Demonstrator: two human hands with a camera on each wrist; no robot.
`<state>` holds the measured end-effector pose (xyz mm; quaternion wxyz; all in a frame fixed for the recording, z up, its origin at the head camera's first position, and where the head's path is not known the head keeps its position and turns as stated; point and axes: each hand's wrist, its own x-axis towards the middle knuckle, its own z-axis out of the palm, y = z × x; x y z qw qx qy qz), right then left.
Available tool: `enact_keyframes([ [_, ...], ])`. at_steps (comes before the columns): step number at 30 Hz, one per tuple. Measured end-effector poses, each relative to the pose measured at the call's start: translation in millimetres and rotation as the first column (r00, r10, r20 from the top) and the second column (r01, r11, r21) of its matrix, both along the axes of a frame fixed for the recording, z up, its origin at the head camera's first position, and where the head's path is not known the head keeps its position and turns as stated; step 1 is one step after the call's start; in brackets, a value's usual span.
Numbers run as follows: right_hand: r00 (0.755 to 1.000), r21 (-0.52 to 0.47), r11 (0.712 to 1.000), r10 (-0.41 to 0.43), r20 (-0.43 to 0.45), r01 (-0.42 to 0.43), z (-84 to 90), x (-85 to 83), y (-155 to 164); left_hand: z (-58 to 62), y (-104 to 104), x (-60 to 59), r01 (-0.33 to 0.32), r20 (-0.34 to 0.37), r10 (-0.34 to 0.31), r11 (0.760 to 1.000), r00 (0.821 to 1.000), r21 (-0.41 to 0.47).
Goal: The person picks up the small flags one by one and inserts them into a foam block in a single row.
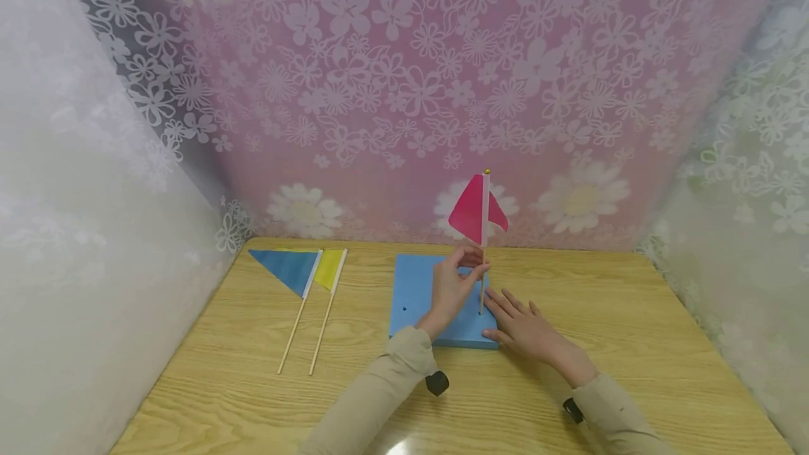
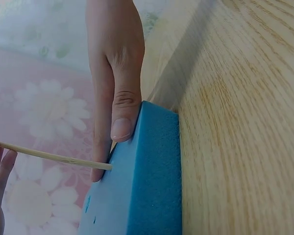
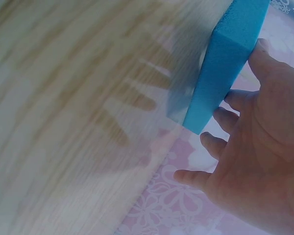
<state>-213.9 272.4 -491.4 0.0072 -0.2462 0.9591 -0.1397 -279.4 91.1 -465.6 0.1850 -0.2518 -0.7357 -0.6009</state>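
A pink flag (image 1: 469, 210) stands upright on a thin wooden stick (image 1: 483, 290) with a gold tip. My left hand (image 1: 450, 288) pinches that stick between thumb and fingers, below the cloth. The stick's lower end meets the blue foam block (image 1: 417, 279) at its right front corner, and in the left wrist view the stick (image 2: 63, 159) looks slightly bent. With fingers spread, my right hand (image 1: 527, 328) rests on the block's right edge. In the right wrist view its thumb and fingertips touch the block (image 3: 225, 63) along that edge.
Left of the block, a blue flag (image 1: 287, 271) and a yellow flag (image 1: 327, 269) lie side by side on the wooden table (image 1: 221, 371). A small hole (image 1: 404, 309) shows in the block's left front. A flowered pink backdrop (image 1: 379, 90) rises behind the table.
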Motion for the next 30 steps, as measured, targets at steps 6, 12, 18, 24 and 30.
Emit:
enact_keyframes([
  [6,1.000,0.009,1.000,-0.002,-0.010,0.002,-1.9,-0.6,1,-2.4,0,0.1,-0.015,0.009,0.015,1.000,1.000,-0.016],
  [12,1.000,0.038,0.999,-0.017,0.000,0.016,-3.6,-1.7,1,-8.8,1,0.0,-0.019,0.011,0.019,0.999,1.000,-0.036],
  [18,1.000,0.040,0.999,-0.022,0.011,0.022,-1.0,-0.9,0,-13.8,1,1.7,-0.007,0.034,0.009,0.998,0.999,-0.067],
  [24,1.000,0.054,0.998,-0.027,0.008,0.027,-0.6,-1.3,0,-15.4,0,3.1,0.009,0.066,-0.003,0.997,0.998,-0.079],
  [30,1.000,0.051,0.998,-0.026,-0.005,0.026,-1.4,-2.0,0,-16.6,-1,1.1,0.021,0.079,-0.015,0.997,0.997,-0.077],
])
